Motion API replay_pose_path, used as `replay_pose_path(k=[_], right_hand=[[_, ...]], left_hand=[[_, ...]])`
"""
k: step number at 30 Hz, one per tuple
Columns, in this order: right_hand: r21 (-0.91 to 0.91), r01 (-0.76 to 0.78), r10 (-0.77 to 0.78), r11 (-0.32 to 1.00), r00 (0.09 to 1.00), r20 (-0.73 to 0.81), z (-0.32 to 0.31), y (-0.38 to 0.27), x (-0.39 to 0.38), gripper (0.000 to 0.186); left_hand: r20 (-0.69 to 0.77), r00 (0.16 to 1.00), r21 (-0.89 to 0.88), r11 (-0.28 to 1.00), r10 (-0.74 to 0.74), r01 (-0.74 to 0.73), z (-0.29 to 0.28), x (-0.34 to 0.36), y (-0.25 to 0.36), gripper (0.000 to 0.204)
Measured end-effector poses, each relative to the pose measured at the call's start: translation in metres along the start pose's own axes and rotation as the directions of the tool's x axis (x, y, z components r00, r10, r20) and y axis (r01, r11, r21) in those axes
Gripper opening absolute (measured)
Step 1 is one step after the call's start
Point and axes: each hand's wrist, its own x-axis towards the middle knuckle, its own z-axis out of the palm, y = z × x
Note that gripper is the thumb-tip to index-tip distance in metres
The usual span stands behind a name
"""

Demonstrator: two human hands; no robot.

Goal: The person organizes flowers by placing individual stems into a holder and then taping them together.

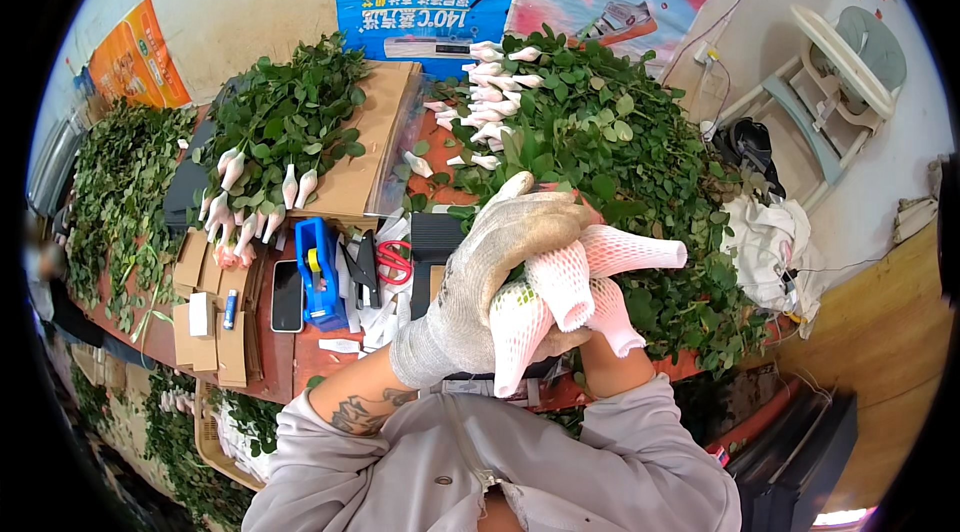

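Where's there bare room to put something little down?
The brown cardboard looks bare right of the leafy bundle. A small red table patch shows below the phone. It's crowded around the blue tape dispenser, under the right leaf heap, and where the left hand holds netted flowers.

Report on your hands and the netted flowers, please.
Left hand: gloved, curled around netted flowers. Right hand: mostly hidden behind. Four nets showing. Blue tape dispenser off left, untouched.
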Motion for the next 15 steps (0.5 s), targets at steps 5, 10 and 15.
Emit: replay_pose_path(k=[5,10,15], right_hand=[[-0.646,0.685,-0.504,0.335,0.710,0.492,-0.072,0.039,0.034,0.050],[-0.731,0.679,-0.265,0.072,0.720,0.642,-0.036,0.025,0.022,0.055],[-0.740,0.672,-0.148,0.033,0.735,0.661,-0.032,0.024,0.020,0.060]], left_hand=[[0.062,0.997,-0.069,0.997,0.034,-0.030,-0.010,-0.011,-0.015,0.068],[-0.051,0.999,-0.292,0.956,0.008,-0.022,-0.030,-0.059,-0.029,0.080],[-0.073,0.996,-0.311,0.950,-0.047,0.022,-0.032,-0.064,-0.022,0.084]])
